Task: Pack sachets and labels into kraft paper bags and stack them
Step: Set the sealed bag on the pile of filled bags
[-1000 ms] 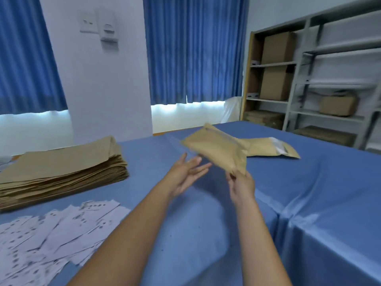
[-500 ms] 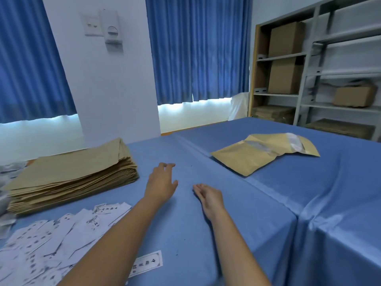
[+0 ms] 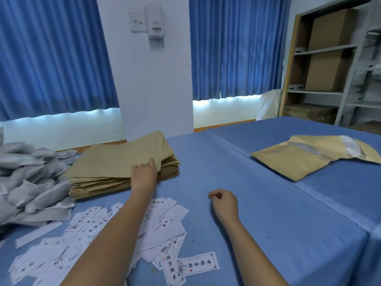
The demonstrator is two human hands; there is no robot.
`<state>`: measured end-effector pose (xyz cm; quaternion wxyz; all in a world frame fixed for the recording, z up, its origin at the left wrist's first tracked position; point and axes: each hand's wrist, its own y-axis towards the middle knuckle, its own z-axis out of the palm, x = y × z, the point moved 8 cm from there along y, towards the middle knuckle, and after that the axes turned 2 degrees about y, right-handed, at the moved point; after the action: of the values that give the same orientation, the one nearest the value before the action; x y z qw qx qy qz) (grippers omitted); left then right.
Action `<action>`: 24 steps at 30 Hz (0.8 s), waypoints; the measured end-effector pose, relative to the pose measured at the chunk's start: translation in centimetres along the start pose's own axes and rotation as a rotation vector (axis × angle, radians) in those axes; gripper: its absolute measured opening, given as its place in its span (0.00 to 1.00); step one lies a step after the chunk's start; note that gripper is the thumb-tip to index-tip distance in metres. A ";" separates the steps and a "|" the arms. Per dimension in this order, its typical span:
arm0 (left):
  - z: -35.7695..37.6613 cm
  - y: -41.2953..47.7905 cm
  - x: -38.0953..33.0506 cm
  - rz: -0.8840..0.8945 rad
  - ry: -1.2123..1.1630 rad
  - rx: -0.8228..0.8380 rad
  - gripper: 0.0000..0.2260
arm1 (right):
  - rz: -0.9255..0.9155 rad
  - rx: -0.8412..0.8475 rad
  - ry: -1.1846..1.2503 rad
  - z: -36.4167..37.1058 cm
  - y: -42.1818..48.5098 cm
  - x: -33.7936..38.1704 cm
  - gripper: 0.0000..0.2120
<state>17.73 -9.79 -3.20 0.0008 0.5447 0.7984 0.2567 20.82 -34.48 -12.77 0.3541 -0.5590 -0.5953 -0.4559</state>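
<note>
On the blue-clothed bench [image 3: 257, 213], the left hand [image 3: 144, 176] rests on the stack of flat brown kraft paper bags [image 3: 115, 162], grip apart, fingers on the top bag. Beside it the right hand [image 3: 223, 203] lies loosely curled, grip empty. Heaped grey sachets [image 3: 31, 178] sit far left, scattered white printed labels [image 3: 160, 221] near, filled kraft bags [image 3: 299, 159] right.

The bare left forearm [image 3: 107, 234] stretches from the near left toward the far centre. It ends in the left hand [image 3: 144, 175], back up, thumb on its right side; whether its fingers pinch anything cannot be told. The bare right forearm [image 3: 247, 242] enters from the near right. The right hand [image 3: 223, 203] lies knuckles up, fingers loosely curled, holding nothing, well apart from the left.
</note>
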 end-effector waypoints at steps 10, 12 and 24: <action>-2.3 -10.7 11.9 0.076 -0.741 -0.532 0.08 | 0.244 0.572 0.689 13.0 -5.4 12.0 0.14; -1.2 -12.7 15.2 0.040 -0.778 -0.518 0.09 | 0.398 0.658 1.016 16.5 -7.9 14.3 0.08; 2.6 -14.0 20.0 0.037 -0.741 -0.274 0.12 | 0.441 0.490 0.961 25.7 -14.9 13.1 0.16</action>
<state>-1.82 4.85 -5.61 0.3571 0.6098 0.6922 0.1470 6.73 -5.31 -11.34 0.7900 -0.3018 -0.3257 -0.4227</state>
